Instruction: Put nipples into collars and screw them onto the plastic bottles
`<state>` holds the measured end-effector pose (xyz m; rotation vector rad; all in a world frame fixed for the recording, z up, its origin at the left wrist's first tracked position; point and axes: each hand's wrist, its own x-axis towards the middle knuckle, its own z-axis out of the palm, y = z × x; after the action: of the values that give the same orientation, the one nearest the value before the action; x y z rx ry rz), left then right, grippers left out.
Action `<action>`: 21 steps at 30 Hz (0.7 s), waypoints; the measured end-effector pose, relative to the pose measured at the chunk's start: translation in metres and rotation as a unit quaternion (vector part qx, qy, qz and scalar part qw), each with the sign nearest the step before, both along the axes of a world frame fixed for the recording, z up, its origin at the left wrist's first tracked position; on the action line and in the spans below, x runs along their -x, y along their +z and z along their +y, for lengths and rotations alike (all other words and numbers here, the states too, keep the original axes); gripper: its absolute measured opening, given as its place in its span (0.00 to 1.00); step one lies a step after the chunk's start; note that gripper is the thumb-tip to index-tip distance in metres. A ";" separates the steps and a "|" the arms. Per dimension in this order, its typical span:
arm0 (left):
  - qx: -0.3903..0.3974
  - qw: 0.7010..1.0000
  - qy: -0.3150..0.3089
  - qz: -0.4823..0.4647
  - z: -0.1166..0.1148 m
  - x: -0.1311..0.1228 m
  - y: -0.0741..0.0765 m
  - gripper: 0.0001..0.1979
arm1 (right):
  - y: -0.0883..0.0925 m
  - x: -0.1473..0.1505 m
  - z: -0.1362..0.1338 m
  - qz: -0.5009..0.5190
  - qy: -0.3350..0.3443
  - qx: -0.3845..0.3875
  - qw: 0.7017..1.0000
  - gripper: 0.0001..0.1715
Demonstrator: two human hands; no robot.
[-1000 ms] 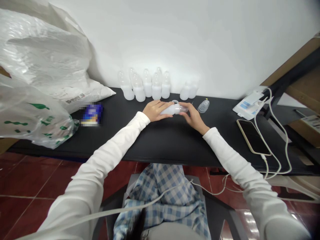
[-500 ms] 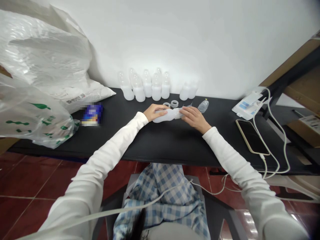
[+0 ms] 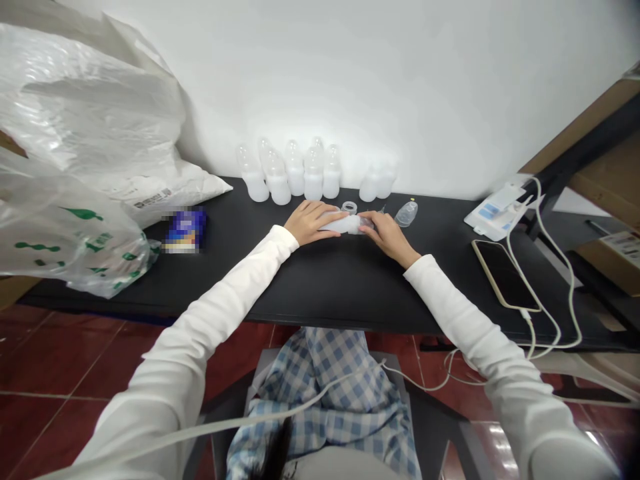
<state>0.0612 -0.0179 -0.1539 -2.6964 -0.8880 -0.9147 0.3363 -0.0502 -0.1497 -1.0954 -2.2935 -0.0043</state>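
Just frosted plastic bottle (image 3: 345, 225) between hands (image 3: 313, 223) (image 3: 390, 238)

Milky-white bottle (image 3: 347, 225), black tabletop (image 3: 320, 293), blue-white checked cloth (image 3: 320, 373), dark-red floor tiles (image 3: 60, 360), white sleeves (image 3: 225, 293).

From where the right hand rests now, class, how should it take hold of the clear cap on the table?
Probably pinch the cap across its round middle with the fingers, coming from the near side: it lies on its side, with nothing between it and the right hand.
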 end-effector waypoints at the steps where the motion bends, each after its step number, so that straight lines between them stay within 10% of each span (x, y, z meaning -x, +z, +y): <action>1: 0.005 1.000 0.003 -0.006 0.000 0.000 0.000 0.28 | 0.000 0.000 0.000 -0.001 0.007 -0.013 1.000 0.27; 14: 0.140 0.929 0.129 -0.318 0.012 0.006 -0.003 0.28 | -0.005 -0.040 0.017 -0.016 -0.163 -0.228 0.960 0.12; 21: 0.231 0.892 0.097 -0.376 0.038 -0.051 0.019 0.29 | 0.004 -0.043 0.019 0.052 -0.240 -0.234 0.941 0.20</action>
<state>0.1127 0.0205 -0.1352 -2.4934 -1.6614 -1.9655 0.3797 -0.0315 -0.1452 -1.3169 -1.7473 -0.6340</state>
